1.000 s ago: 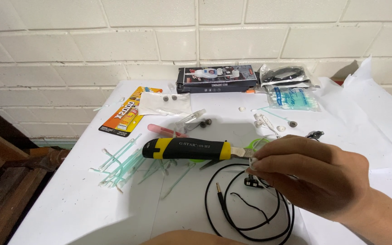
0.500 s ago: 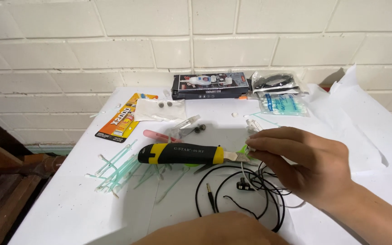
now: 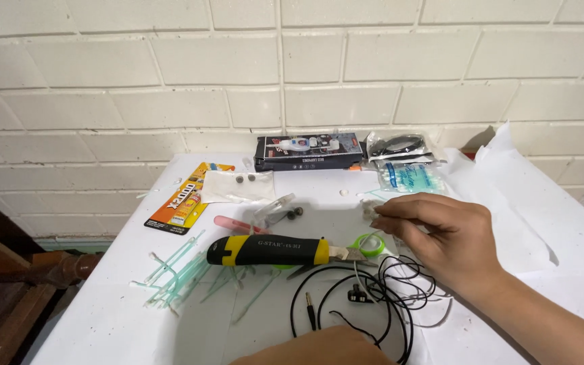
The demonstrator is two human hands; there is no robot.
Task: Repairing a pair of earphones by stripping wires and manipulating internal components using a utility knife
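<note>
1. your right hand (image 3: 451, 243) pinches a small pale earbud piece (image 3: 369, 212), fingers closed, lifted above mid-bench for viewing.
2. left hand (image 3: 315, 346) at the near edge by the black cable (image 3: 319, 297); grip unseen.

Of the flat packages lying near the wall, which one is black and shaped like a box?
The black box at the middle of the table's far edge. The orange blister card lies further left, and the clear plastic bags to its right are soft and see-through.
</note>
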